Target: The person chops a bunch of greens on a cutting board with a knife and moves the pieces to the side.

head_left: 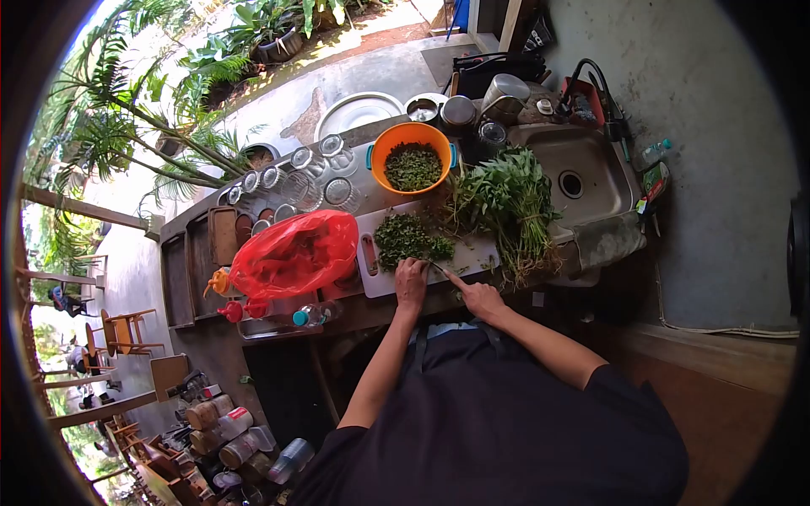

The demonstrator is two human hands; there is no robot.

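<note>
My right hand (pixel 483 301) grips a knife (pixel 443 271), whose blade lies over the near edge of the white cutting board (pixel 477 253). Close to the blade, my left hand (pixel 411 285) has its fingers curled together against the leafy greens at the near side of a chopped pile (pixel 400 238). The fingertips are partly lost among the leaves. A large bunch of uncut leafy greens with stems and roots (pixel 515 202) rests on the board's right end and beyond. Behind the board, an orange basin (pixel 390 139) with blue handles holds more chopped greens.
Left of the board is an open red plastic bag (pixel 295 253), with a small bottle (pixel 310 315) in front. Upturned glasses (pixel 341 194) stand behind the bag. A steel sink (pixel 591 160) is at the right, with pots (pixel 458 111) at the back edge.
</note>
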